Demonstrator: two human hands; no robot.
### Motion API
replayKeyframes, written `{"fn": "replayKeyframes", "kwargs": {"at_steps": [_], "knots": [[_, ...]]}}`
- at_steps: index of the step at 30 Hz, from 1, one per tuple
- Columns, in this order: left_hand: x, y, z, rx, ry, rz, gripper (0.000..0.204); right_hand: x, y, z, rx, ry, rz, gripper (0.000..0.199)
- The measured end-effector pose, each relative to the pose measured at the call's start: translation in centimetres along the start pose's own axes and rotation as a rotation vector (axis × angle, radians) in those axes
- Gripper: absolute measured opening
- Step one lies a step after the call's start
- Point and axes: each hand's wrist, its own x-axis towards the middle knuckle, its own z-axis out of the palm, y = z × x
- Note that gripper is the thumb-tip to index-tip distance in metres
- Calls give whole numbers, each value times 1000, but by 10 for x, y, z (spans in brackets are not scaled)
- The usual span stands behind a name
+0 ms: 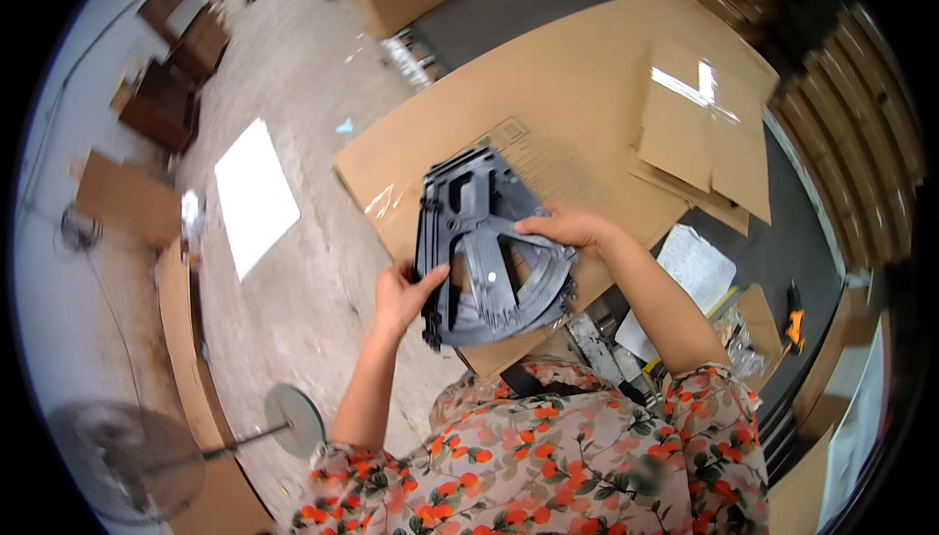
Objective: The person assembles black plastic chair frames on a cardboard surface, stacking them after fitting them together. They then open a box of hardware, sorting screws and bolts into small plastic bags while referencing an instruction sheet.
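Between my two hands is a stack of dark grey molded plastic frames (479, 256), fan-shaped with large cut-outs. My left hand (399, 295) grips the stack's left edge, thumb on top. My right hand (567, 229) holds its right side, with the thumb laid over the upper face. Fingers of both hands are partly hidden beneath the plastic. The stack is above a large flat cardboard sheet (548, 75), near its front edge; whether it touches the cardboard I cannot tell.
Folded cardboard pieces (699, 129) with clear tape lie at the right. Papers (696, 263), an open carton (753, 339) and an orange-black glue gun (794, 318) are nearer me. A standing fan (127, 462) is at the lower left; a white sheet (256, 198) lies on the floor.
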Motion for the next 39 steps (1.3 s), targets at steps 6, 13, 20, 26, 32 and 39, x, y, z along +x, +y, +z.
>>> {"fn": "replayKeyframes", "kwargs": {"at_steps": [6, 13, 20, 26, 32, 39], "knots": [[-30, 20, 27, -318, -127, 20, 29, -54, 28, -6, 428, -126, -79, 33], [-19, 87, 82, -154, -437, 313, 50, -160, 94, -31, 679, 205, -264, 39], [-40, 138, 155, -397, -996, -77, 71, -241, 153, -33, 816, 487, -276, 37], [0, 198, 206, 252, -993, 400, 72, -277, 209, -30, 985, 612, -386, 30], [59, 259, 263, 791, 240, 1541, 49, -270, 217, -53, 1027, 644, -457, 29], [108, 270, 291, 550, -14, 1431, 12, -250, 205, -91, 1033, 559, -463, 33]]}}
